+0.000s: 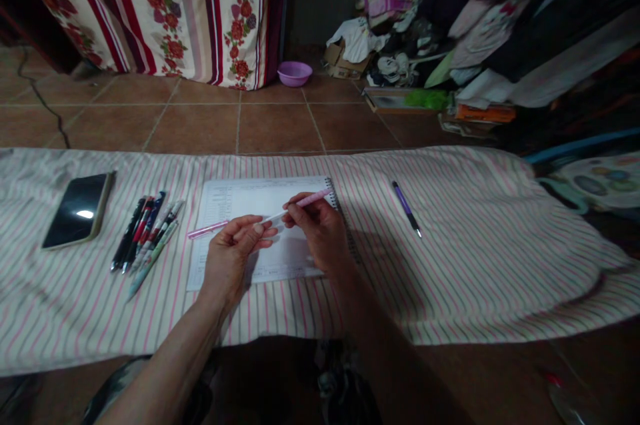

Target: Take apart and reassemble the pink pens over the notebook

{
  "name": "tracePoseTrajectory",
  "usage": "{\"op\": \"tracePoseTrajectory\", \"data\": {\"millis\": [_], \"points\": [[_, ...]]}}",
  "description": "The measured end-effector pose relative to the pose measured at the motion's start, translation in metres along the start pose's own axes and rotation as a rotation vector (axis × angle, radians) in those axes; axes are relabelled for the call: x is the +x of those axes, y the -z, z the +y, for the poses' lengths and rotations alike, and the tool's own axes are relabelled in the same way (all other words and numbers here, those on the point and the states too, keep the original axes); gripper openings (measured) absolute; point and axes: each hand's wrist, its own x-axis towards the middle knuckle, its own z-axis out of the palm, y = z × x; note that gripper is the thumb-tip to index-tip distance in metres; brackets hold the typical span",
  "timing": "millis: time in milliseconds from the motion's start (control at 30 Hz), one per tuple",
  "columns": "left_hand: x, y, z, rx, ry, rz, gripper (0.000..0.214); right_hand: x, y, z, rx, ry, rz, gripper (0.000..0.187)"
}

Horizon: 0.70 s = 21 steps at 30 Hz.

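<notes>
My right hand (320, 228) is closed in a pinch on the pink pen part (316, 197), which slants up to the right. A thin white pen refill (276, 215) runs from it towards my left hand (235, 251), whose thumb and fingertips pinch the other end. Another pink pen piece (207, 230), shiny and tube-like, sits just left of my left hand, over the notebook's left edge; its right end is partly hidden by that hand. Both hands are above the open spiral notebook (280, 268), which has a mostly white page with printed lines at the left.
Left of the notebook lie several pens (150, 231) in a bunch, then a phone (77, 209). A purple and black pen (407, 209) rests to the right. Striped cloth (475, 245) covers the table. Beyond, a purple basin (295, 73) stands on the tiled floor near heaped clothes (400, 5).
</notes>
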Motion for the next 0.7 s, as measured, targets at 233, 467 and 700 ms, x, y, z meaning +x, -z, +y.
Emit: {"op": "tracePoseTrajectory", "data": {"millis": [233, 467, 700], "points": [[0.0017, 0.0037, -0.0014, 0.057, -0.084, -0.027, 0.022, 0.0008, -0.0014, 0.0053, 0.091, -0.029, -0.008, 0.016], [-0.0009, 0.0027, 0.0008, 0.093, -0.095, -0.011, 0.019, 0.0008, -0.0013, 0.0072, 0.152, -0.045, -0.033, 0.012], [0.0001, 0.004, -0.0015, 0.159, -0.199, 0.0, 0.014, 0.0004, -0.0026, 0.007, 0.226, -0.072, -0.008, 0.013]]}}
